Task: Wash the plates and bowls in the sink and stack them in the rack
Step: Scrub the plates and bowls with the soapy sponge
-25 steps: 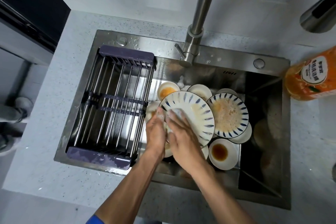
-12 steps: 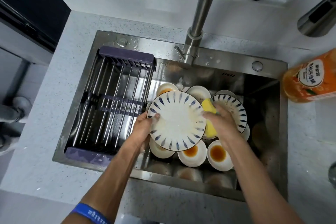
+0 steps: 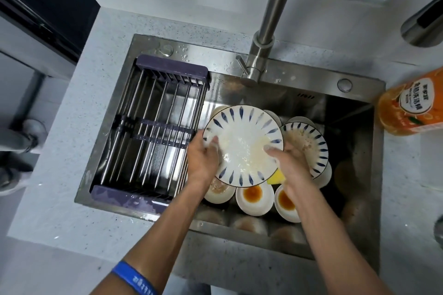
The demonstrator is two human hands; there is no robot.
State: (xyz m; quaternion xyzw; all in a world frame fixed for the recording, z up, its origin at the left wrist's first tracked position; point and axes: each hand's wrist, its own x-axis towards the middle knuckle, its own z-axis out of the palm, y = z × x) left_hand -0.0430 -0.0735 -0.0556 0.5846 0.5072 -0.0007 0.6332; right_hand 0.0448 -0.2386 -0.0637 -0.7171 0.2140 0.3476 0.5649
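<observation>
The left hand (image 3: 203, 163) grips the left rim of the plate (image 3: 243, 145), thumb on the soapy face and fingers hidden beneath. The right hand (image 3: 291, 165) holds the right rim, a fingertip over the edge, and seems to pinch the yellow sponge (image 3: 276, 178) against the underside; only a corner of the sponge shows, so how firmly it is held I cannot tell. The plate is held over the sink (image 3: 299, 76), tilted slightly, its middle covered in suds.

To do this step well, the left hand should stay the anchor, since the glaze is slick and a thumb alone could slide; fingers spread under the base would steady it. The sponge, judged from where it sits, is working the back, so sweep the underside and foot ring in circles, then the blue-dashed rim. Keep the plate low over the sink so a slip falls short.

Just right of it lies a second plate (image 3: 309, 148) smeared with residue, and below are bowls (image 3: 254, 196) holding brown sauce, none washed yet. A knock against these could chip an edge, so turn the plate without dipping it.

The tap (image 3: 271, 26) stands behind and is not running; a rinse is needed before the rack (image 3: 155, 127), which sits across the left of the sink and holds nothing. The detergent bottle (image 3: 412, 108) lies on the bench (image 3: 72, 151) at the right
</observation>
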